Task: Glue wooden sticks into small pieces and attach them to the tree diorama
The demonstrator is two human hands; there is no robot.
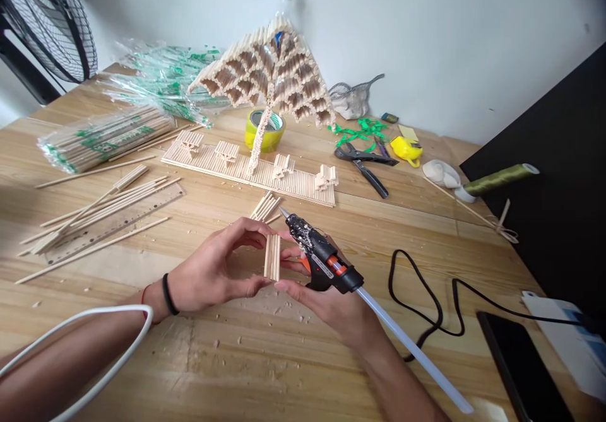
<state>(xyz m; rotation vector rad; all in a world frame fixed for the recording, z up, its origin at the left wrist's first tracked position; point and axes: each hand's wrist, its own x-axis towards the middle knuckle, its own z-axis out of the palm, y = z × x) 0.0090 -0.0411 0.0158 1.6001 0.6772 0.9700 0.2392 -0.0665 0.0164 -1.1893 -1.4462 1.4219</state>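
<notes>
Between my two hands stands a small bundle of short wooden sticks, side by side and upright. My left hand grips it from the left, thumb at the bottom and fingers at the top. My right hand touches the bundle with thumb and fingers and also holds a black hot glue gun. Its nozzle points up and left, and a long clear glue stick sticks out of its back. Just beyond lie several loose short sticks. Behind them is a stick-built model with a flat base and a fan-shaped roof.
Left are a clear ruler, long sticks and a bagged stick bundle. Yellow tape sits behind the model base. Pliers, a green roll, a black cord and a phone lie right.
</notes>
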